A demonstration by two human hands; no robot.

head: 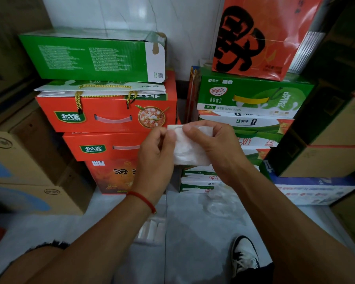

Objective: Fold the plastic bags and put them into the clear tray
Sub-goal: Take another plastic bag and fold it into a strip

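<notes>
The left hand (154, 152) pinches the top corner of a bag (188, 148), and the right hand (211, 142) pinches it too, thumb on the front. The bag is folded small and held up in the air between both hands, in front of the boxes.

The bag looks thin, soft and very light. It may be slippery and spring open again, so I think it is best held at the folded edges with a firm pinch.

Down on the floor (193, 232) is the tray (151, 232), with white folded things in it, partly hidden by the left arm. A crumpled clear bag (219, 201) lies near it. Red boxes (111, 113) and green boxes (250, 95) are stacked close behind. A shoe (244, 257) is on the floor at the right.
</notes>
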